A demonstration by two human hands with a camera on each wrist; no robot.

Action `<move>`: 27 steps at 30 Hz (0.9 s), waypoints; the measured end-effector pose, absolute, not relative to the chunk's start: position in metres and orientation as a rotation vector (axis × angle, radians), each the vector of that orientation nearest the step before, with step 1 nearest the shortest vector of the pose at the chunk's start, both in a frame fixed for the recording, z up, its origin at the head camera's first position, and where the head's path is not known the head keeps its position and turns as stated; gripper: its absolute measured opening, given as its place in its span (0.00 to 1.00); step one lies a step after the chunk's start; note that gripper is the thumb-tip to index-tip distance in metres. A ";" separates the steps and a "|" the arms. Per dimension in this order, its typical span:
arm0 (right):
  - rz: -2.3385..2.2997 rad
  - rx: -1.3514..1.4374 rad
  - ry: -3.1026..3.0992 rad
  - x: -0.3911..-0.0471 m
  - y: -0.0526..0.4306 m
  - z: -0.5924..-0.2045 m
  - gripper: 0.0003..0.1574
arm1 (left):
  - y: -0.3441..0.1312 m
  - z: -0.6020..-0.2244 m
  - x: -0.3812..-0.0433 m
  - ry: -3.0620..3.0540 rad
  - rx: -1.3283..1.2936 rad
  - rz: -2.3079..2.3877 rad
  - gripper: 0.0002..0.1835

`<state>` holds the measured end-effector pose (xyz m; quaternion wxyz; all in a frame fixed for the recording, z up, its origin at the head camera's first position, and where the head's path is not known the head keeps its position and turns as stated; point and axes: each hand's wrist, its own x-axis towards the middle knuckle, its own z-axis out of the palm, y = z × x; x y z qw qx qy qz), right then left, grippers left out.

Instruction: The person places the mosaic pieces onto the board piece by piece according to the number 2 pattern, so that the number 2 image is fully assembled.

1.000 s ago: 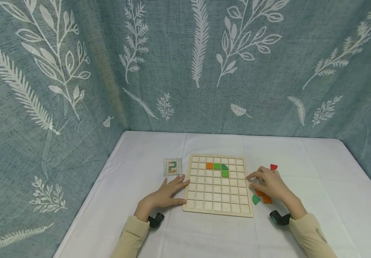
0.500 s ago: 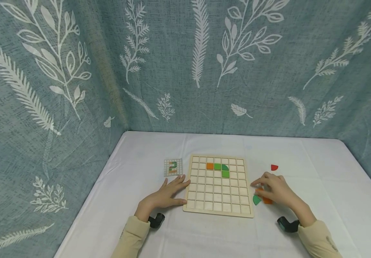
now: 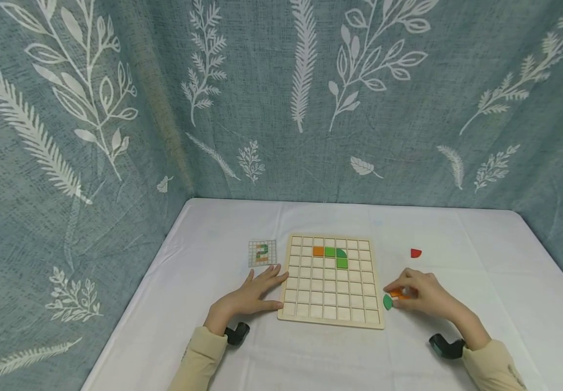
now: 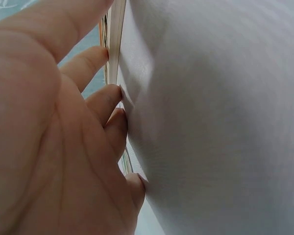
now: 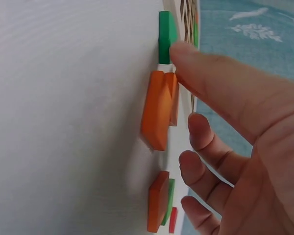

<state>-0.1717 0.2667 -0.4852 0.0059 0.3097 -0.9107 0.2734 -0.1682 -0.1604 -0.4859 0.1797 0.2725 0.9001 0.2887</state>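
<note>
My left hand rests with spread fingers at the left edge of the wooden grid board; in the left wrist view, its fingertips lie along the board's edge. On the board sit an orange square, two green squares and a green quarter-round piece. Right of the board, my right hand bends low over loose orange pieces, partly hidden beneath it. Its thumb tip is right at a loose green quarter-round piece. No piece shows lifted off the cloth.
A small pattern card with a gridded figure lies left of the board. Farther back on the right is a red quarter-round piece. White cloth covers the table, and a leaf-patterned blue-green curtain hangs behind it.
My right hand has drawn away from the board's right edge, toward me and slightly right, to the loose orange and green pieces. The red piece now shows fully. My left hand stays put.
</note>
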 end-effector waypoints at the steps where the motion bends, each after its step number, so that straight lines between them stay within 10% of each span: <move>1: 0.860 0.982 -2.849 -0.171 0.267 -0.486 0.17 | -0.160 -0.486 -0.168 2.543 0.769 0.817 0.39; 27: 0.865 1.004 -2.899 -0.168 0.264 -0.484 0.19 | -0.159 -0.486 -0.168 2.547 0.767 0.823 0.39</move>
